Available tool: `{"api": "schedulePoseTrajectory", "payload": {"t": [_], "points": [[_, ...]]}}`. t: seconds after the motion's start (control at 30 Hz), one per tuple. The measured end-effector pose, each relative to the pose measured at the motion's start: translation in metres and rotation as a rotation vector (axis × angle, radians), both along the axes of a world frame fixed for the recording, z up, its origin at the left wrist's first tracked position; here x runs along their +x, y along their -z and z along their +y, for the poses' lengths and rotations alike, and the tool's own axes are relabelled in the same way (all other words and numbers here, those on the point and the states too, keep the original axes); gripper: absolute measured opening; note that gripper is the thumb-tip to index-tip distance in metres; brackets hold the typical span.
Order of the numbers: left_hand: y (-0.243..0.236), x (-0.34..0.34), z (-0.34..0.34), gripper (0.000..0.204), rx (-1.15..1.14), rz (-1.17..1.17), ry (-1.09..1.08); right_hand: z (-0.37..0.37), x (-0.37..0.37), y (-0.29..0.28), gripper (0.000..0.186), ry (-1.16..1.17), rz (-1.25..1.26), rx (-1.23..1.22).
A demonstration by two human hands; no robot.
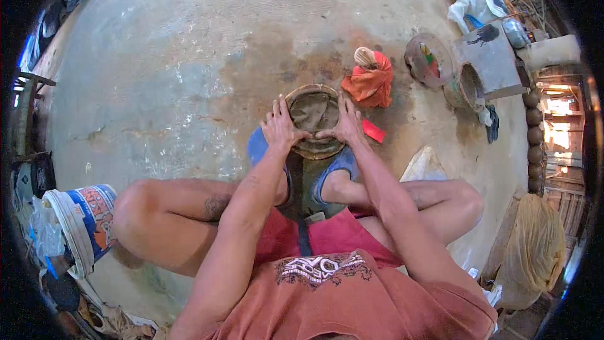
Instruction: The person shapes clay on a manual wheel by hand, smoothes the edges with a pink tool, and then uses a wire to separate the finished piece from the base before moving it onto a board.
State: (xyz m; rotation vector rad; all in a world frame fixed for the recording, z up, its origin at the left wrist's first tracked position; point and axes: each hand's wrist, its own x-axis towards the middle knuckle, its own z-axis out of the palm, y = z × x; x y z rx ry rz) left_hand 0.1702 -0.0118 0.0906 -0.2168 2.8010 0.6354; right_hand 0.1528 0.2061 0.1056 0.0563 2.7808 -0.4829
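We have both hands on one round vessel (314,87), used as landmark: rough light-brown rim, grey-brown clay-like material (314,112) inside. It's low in front of the person, just ahead of the feet, squarely between the two palms. Left hand (281,127) sits against the vessel's left side, right hand (346,127) against its right side. We see both spread wide, fingers pointing away from the body along the rim, thumbs turned inward over the vessel's near part, tips close but apart. Whether the hands clamp the wall or only rest on it, we can't tell; the thumbs' contact with the material is unclear too.

Around the vessel: we note an orange-red cloth (368,88) bunched up beyond it on the right, a pale ribbed object (364,57) on top of that. A small flat red piece (374,130) lies just right of the vessel. Blue slippers (340,167) flank its near side. Well right of it, we log a round flat ring (415,56) and a grey block (484,63); well left and nearer the body, a bucket (70,226).
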Motion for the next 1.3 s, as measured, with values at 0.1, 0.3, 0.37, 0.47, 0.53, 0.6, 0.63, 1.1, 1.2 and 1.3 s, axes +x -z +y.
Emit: {"api": "schedulePoseTrajectory", "payload": {"t": [0.1, 0.3, 0.37, 0.47, 0.53, 0.6, 0.63, 1.1, 1.2, 1.3], "points": [[0.002, -0.006, 0.002, 0.154, 0.052, -0.077, 0.037, 0.004, 0.009, 0.019, 0.164, 0.075, 0.083, 0.079], [-0.003, -0.01, -0.009, 0.164, 0.097, -0.208, 0.079, -0.02, 0.048, 0.023, 0.166, 0.306, 0.122, 0.029], [-0.002, -0.008, -0.011, 0.163, 0.087, -0.225, 0.091, -0.016, 0.041, 0.01, 0.163, 0.324, 0.073, 0.075], [-0.002, -0.014, -0.012, 0.162, 0.107, -0.239, 0.08, 0.009, 0.026, -0.003, 0.157, 0.305, -0.026, -0.045], [-0.004, -0.016, -0.008, 0.161, 0.096, -0.255, 0.09, 0.03, 0.009, 0.003, 0.15, 0.252, -0.091, -0.057], [0.0, -0.016, -0.01, 0.162, 0.096, -0.244, 0.095, 0.035, 0.005, 0.013, 0.143, 0.191, -0.164, -0.069], [0.001, -0.015, -0.01, 0.162, 0.094, -0.247, 0.09, 0.031, 0.01, 0.02, 0.133, 0.228, -0.103, -0.071], [0.0, -0.018, -0.003, 0.16, 0.138, -0.232, 0.092, 0.06, -0.017, 0.038, 0.1, 0.309, -0.135, -0.178], [0.008, -0.014, -0.018, 0.161, 0.128, -0.252, 0.077, 0.036, -0.013, 0.033, 0.097, 0.304, -0.136, -0.135], [0.003, -0.018, -0.011, 0.16, 0.118, -0.246, 0.08, 0.04, -0.021, 0.029, 0.099, 0.358, -0.111, -0.182]]}}
